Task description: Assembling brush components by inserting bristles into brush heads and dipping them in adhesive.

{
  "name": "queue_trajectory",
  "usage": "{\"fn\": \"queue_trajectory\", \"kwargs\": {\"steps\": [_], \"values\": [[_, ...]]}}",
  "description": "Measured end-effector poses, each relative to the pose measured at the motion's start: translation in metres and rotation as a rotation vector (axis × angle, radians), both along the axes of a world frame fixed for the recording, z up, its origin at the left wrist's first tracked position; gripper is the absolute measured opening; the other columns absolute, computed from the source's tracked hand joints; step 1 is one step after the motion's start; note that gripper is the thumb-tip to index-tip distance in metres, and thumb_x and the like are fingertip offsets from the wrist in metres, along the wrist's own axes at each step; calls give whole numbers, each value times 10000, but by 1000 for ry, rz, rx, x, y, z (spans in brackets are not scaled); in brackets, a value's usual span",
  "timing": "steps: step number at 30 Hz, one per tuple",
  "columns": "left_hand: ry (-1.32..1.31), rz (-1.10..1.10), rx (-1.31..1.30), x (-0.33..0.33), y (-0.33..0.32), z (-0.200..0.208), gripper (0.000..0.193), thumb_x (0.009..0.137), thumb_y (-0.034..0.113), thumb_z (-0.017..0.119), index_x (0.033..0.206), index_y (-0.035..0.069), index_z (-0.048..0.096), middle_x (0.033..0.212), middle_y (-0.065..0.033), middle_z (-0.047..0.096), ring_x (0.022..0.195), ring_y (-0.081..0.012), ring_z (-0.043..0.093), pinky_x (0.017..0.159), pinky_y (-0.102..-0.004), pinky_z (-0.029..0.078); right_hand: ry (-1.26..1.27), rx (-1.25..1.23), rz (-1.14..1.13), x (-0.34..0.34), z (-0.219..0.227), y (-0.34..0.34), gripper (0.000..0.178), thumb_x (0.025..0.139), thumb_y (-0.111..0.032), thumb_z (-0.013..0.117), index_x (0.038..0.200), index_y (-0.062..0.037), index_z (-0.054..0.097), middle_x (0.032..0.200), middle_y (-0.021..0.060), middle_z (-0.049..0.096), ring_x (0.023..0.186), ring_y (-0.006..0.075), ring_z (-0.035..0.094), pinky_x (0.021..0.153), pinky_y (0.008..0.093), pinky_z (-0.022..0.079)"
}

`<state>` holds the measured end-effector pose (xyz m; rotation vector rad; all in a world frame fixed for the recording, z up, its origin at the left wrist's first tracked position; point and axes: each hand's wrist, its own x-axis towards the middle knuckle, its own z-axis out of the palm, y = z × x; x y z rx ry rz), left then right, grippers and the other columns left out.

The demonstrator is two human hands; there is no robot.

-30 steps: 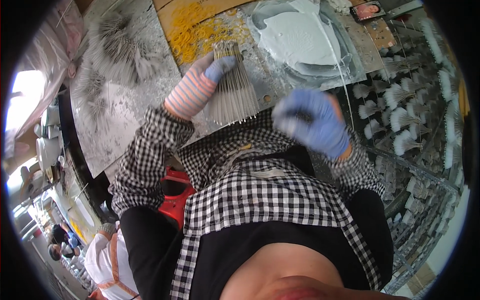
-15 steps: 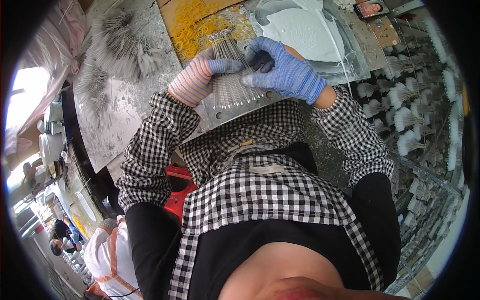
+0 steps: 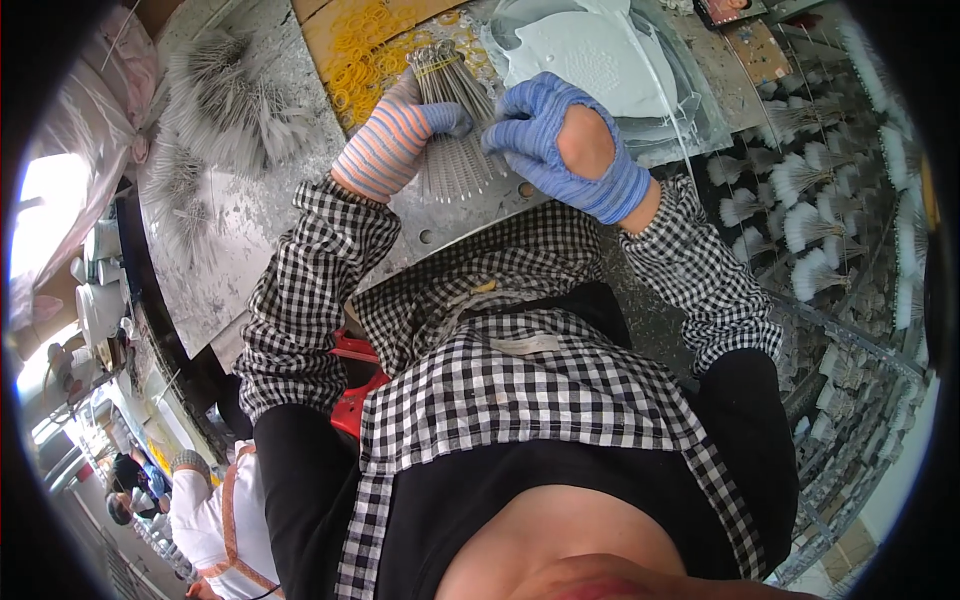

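A fanned bundle of thin metal wire stems (image 3: 455,165) has small loops at its far end and pale tips at its near end. A yellow rubber band (image 3: 436,67) circles it below the loops. My left hand (image 3: 392,140), in an orange-and-blue striped glove, is closed around the bundle's left side with the thumb across the front. My right hand (image 3: 565,150), in a blue striped glove with a hole over the back, has its fingers bent together at the bundle's right edge. Its fingertips are partly hidden.
Loose yellow rubber bands (image 3: 365,55) lie on cardboard at the back. A basin of white paste (image 3: 590,60) stands beyond my right hand. Wire bundles (image 3: 235,110) are piled at left. White-tipped bundles (image 3: 805,220) fill a rack at right. Another person (image 3: 215,520) is at lower left.
My right hand has rolled over, bringing the glove's hole into sight, and its fingers have drawn closer together. The bundle's tips have narrowed and turned slightly. My left hand keeps its hold.
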<state>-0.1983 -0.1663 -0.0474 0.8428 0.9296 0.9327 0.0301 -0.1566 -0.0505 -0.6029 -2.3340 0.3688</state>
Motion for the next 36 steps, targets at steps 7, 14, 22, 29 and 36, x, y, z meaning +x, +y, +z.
{"fn": "queue_trajectory", "kwargs": {"steps": [7,14,22,29,36], "values": [[341,28,328,20,19,-10,357,806,16,618,1161,-7,586,946,-58,658,843,-147,618,785,-286,519,-228,-387,-364,5,31,-5,287,781,-255,763,1024,-103,750,787,87,723,749,228,706,704,326,558],[-22,-16,225,53,50,25,460,814,19,650,1264,-15,559,1108,-91,665,1005,-166,637,895,-293,533,45,-585,-309,33,19,29,372,783,-334,766,1054,-82,736,895,112,751,808,249,727,771,353,565],[973,-2,1251,94,88,12,444,718,122,849,1119,75,666,1100,-89,659,1040,-278,640,919,-382,538,-314,-352,-478,58,6,55,366,821,-403,757,1016,-94,732,842,112,733,772,273,699,740,388,552],[1106,-157,1513,101,101,26,416,689,223,779,1064,106,642,1039,-123,612,1001,-349,586,869,-447,496,-345,-323,-509,68,-40,91,423,859,-469,698,1046,-90,712,892,141,730,839,326,699,813,413,557],[1164,-242,1511,101,106,12,521,630,212,833,1099,127,623,1062,-97,589,1042,-322,561,872,-442,489,-433,-459,-574,69,-53,94,539,834,-560,715,1108,-95,717,933,117,745,871,299,714,847,403,566]]}}
